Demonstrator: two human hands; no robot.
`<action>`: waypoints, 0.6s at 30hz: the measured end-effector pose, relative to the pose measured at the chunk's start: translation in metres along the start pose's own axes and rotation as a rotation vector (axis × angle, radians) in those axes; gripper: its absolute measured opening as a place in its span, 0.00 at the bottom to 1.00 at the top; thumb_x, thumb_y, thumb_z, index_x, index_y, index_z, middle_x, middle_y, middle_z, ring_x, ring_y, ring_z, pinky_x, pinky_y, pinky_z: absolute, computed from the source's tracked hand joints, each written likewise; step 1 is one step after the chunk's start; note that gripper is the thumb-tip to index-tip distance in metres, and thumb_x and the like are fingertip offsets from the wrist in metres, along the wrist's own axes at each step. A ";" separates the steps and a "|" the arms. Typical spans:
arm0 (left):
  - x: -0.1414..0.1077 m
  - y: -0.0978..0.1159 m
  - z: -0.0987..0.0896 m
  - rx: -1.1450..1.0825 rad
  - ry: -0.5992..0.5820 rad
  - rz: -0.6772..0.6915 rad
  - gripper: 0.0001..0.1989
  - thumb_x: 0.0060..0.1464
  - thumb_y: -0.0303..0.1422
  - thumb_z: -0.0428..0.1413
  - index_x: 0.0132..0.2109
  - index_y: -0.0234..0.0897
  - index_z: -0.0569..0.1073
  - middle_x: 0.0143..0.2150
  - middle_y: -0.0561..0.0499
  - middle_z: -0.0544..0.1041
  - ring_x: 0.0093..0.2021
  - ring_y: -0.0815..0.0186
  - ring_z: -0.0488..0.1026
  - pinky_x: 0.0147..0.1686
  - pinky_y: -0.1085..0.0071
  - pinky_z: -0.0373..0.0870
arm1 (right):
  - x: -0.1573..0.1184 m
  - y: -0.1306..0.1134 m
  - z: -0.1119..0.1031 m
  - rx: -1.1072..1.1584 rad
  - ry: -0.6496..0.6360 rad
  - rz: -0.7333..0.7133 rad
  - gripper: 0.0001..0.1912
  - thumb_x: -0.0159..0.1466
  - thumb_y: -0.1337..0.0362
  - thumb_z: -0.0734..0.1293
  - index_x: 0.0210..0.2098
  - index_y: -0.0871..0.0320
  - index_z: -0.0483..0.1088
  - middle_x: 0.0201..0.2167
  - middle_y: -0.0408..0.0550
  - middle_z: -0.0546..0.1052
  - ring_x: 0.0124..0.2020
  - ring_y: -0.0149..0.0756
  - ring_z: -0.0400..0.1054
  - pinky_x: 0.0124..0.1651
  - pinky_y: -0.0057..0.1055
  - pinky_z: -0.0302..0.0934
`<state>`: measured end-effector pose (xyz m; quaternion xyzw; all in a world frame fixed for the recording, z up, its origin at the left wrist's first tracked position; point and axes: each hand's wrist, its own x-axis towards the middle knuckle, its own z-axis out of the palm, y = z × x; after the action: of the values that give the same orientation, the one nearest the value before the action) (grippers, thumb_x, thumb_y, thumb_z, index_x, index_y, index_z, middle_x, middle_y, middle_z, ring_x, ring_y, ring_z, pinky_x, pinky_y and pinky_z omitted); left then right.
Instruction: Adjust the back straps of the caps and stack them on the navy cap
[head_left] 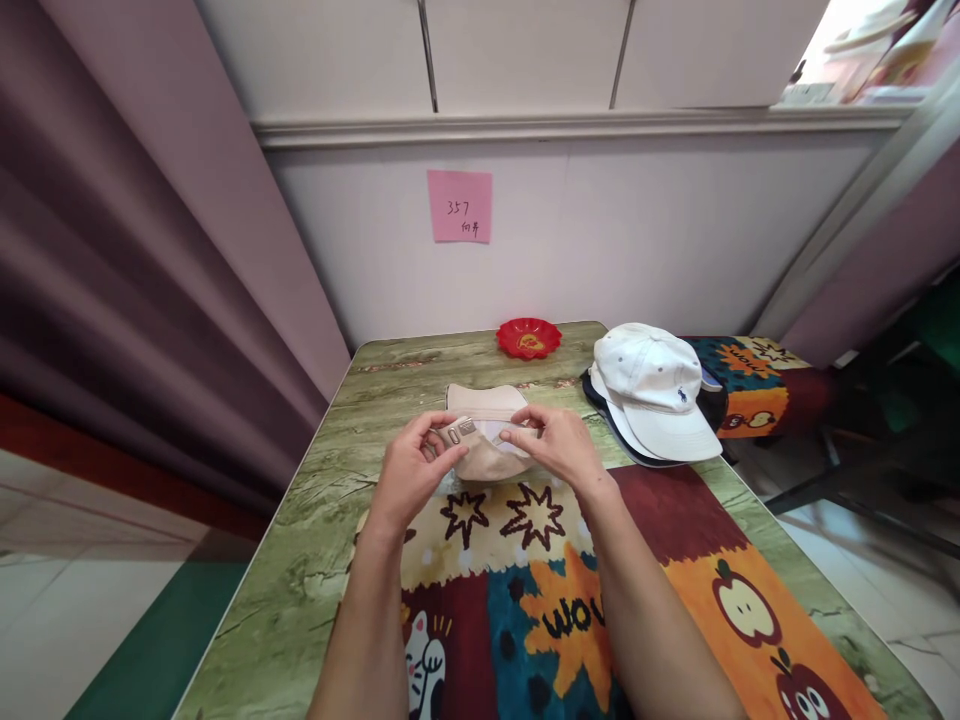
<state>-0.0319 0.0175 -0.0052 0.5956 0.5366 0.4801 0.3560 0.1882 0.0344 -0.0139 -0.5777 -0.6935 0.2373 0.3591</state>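
Observation:
A beige cap [491,462] lies at the middle of the table, its brim pointing toward the wall and its back strap toward me. My left hand [421,458] pinches the strap end with the metal buckle between thumb and fingers. On the other side of the cap's back opening, my right hand [553,442] has its thumb and fingers closed on the cap's edge. Stacked to the right are several caps, with a white cap [651,370] on top and a dark brim showing beneath.
A red scalloped dish [529,338] sits near the table's back edge. The wooden-patterned table [315,520] carries a colourful printed cloth [517,600]. A pink note [460,206] is stuck on the wall, and a purple curtain [150,220] hangs at the left.

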 end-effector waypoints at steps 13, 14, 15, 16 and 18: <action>0.002 -0.013 0.011 0.259 0.005 0.388 0.15 0.54 0.32 0.62 0.50 0.44 0.79 0.41 0.51 0.73 0.30 0.69 0.66 0.35 0.71 0.67 | -0.003 -0.006 -0.006 -0.011 0.100 -0.100 0.08 0.62 0.58 0.68 0.29 0.55 0.72 0.28 0.43 0.78 0.31 0.36 0.69 0.45 0.34 0.57; 0.002 -0.014 0.011 0.268 0.016 0.400 0.15 0.54 0.31 0.62 0.50 0.44 0.79 0.40 0.52 0.73 0.30 0.69 0.66 0.35 0.72 0.67 | -0.003 -0.006 -0.007 0.027 0.127 -0.085 0.08 0.63 0.59 0.67 0.30 0.55 0.72 0.27 0.43 0.77 0.30 0.35 0.69 0.40 0.31 0.58; 0.002 -0.014 0.012 0.277 0.029 0.407 0.15 0.54 0.30 0.62 0.50 0.43 0.79 0.40 0.52 0.72 0.30 0.70 0.65 0.34 0.72 0.67 | -0.004 -0.007 -0.009 0.079 0.146 -0.069 0.08 0.63 0.59 0.66 0.31 0.55 0.71 0.27 0.43 0.77 0.30 0.35 0.69 0.36 0.30 0.57; 0.002 -0.014 0.012 0.289 0.042 0.410 0.16 0.54 0.30 0.62 0.50 0.43 0.78 0.39 0.53 0.72 0.29 0.70 0.65 0.34 0.72 0.67 | -0.004 -0.008 -0.011 0.140 0.156 -0.057 0.08 0.63 0.59 0.66 0.32 0.55 0.71 0.28 0.43 0.77 0.30 0.35 0.69 0.33 0.28 0.56; 0.002 -0.015 0.012 0.320 0.067 0.406 0.16 0.53 0.28 0.62 0.50 0.42 0.78 0.38 0.54 0.71 0.28 0.70 0.64 0.33 0.73 0.66 | -0.004 -0.009 -0.013 0.264 0.162 -0.051 0.08 0.64 0.59 0.65 0.35 0.56 0.72 0.29 0.44 0.77 0.31 0.34 0.71 0.31 0.27 0.57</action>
<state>-0.0246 0.0230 -0.0221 0.7237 0.4866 0.4703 0.1354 0.1928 0.0270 0.0001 -0.5249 -0.6396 0.2699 0.4925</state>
